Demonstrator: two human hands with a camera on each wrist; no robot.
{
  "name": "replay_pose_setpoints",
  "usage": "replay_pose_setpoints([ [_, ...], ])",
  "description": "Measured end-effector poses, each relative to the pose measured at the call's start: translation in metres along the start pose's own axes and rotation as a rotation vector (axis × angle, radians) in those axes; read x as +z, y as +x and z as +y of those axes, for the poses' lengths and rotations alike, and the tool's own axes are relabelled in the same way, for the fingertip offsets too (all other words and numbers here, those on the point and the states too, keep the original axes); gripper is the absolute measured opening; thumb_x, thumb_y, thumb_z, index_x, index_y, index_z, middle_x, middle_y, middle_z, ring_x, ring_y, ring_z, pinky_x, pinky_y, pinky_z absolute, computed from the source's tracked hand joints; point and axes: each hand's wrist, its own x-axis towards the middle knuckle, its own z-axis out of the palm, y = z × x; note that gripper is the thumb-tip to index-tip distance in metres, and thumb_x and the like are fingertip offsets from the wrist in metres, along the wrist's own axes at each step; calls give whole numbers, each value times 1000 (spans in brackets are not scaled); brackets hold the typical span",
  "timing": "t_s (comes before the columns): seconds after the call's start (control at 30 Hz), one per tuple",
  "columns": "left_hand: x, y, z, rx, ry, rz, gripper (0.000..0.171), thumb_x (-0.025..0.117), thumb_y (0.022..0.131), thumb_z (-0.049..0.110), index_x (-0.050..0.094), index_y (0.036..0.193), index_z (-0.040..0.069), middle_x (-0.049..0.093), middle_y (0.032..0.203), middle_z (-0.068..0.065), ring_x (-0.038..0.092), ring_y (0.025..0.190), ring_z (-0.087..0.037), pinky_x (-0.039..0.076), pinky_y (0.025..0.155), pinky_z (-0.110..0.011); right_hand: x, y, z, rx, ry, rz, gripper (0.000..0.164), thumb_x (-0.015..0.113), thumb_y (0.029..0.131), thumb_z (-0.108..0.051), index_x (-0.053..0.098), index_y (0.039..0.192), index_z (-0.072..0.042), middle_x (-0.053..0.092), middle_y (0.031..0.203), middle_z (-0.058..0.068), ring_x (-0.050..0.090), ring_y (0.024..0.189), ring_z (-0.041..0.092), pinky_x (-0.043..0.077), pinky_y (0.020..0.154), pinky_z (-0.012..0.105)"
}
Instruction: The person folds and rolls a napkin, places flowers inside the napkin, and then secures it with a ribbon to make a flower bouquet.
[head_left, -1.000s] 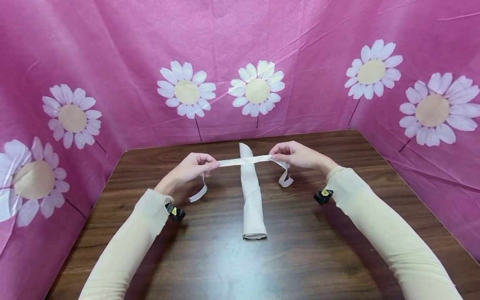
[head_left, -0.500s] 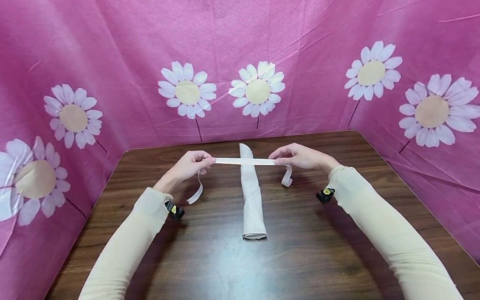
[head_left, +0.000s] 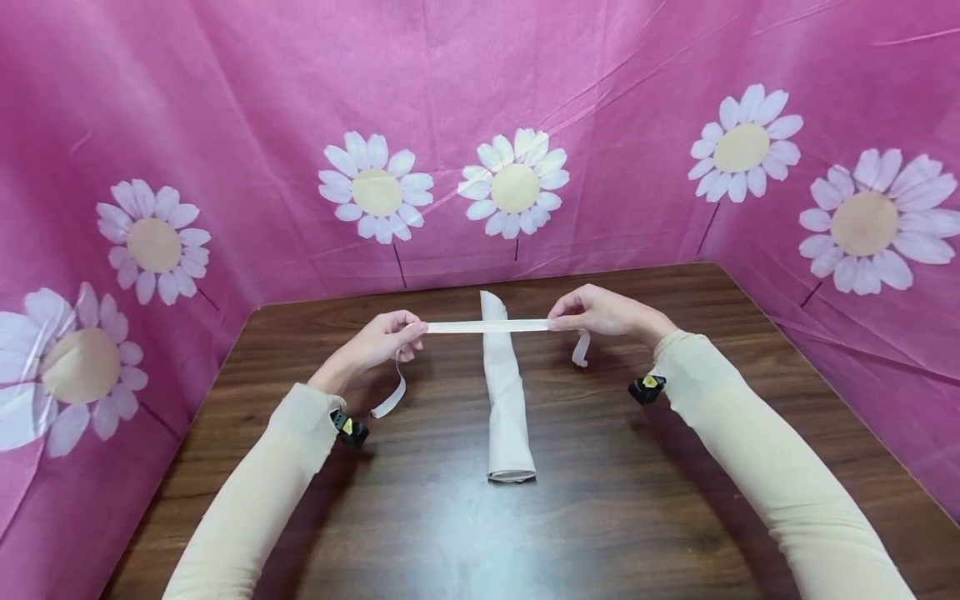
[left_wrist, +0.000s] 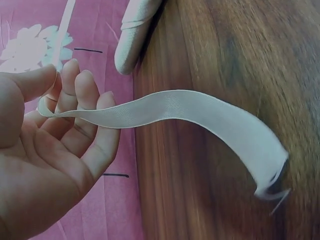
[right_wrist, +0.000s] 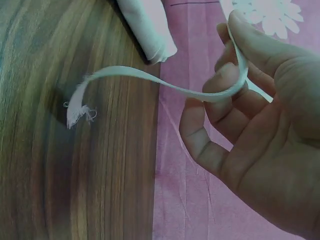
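Note:
A white ribbon (head_left: 487, 327) is stretched level between both hands, crossing over the far part of a rolled cream cloth (head_left: 508, 400) in the head view. My left hand (head_left: 388, 337) pinches it between thumb and index finger, and a loose tail (left_wrist: 170, 107) curves away past the other fingers. On the far side of the roll, my right hand (head_left: 588, 310) pinches the ribbon the same way. Its shorter tail (right_wrist: 125, 72) ends in frayed threads, seen in the right wrist view. The cloth roll lies lengthwise on the table, its folded end nearest me.
The brown wooden table (head_left: 600, 517) lies under everything. A pink curtain (head_left: 615, 75) with white daisies hangs around its back and sides. Black wrist cameras sit under both sleeve cuffs.
The slanted ribbon has become straight and level, and the span between the hands is slightly longer. Less tail hangs beyond the right hand. The cloth roll stays in place.

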Motion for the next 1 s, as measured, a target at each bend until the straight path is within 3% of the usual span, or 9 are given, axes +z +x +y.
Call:
replay_pose_setpoints([
  [0.23,-8,-5,-2,-11,59,25,23,57,106,19,58,101,-3,60,89,-24,56,67,-18,51,65,-31,-1,3,9,43,-15,20,25,74,95,-30,77,103,-6,57,73,-3,48,63,9,39,60,26],
  [0.4,-9,4,-1,-47,50,25,30,57,106,21,56,109,-8,61,91,-21,57,70,-17,52,68,-28,-3,7,17,70,-9,39,24,74,95,-28,76,104,-5,58,72,4,47,60,11,39,57,27],
  [0.6,-8,17,-6,-86,40,72,35,57,106,23,55,114,-11,63,92,-19,58,68,-15,54,67,-29,0,20,29,116,6,52,30,70,99,-29,74,111,-2,69,95,18,61,70,24,51,66,34],
  [0.73,-7,28,-12,-70,78,178,37,59,105,26,57,113,-10,65,90,-17,60,69,-16,54,68,-29,5,30,33,140,-24,144,30,70,99,-29,74,109,-1,71,102,15,64,75,28,52,70,33],
  [0.9,-4,45,-20,-74,52,362,28,62,103,27,61,104,0,68,97,-24,63,73,-19,52,67,-27,20,50,31,173,-53,339,34,72,97,-34,75,102,0,67,81,14,62,64,17,52,62,29],
  [1.0,2,55,-23,-83,19,435,26,62,103,27,62,103,1,68,104,-30,65,77,-25,52,66,-28,32,62,26,177,-15,409,34,70,98,-34,74,101,-1,67,81,18,64,63,17,52,61,27],
])
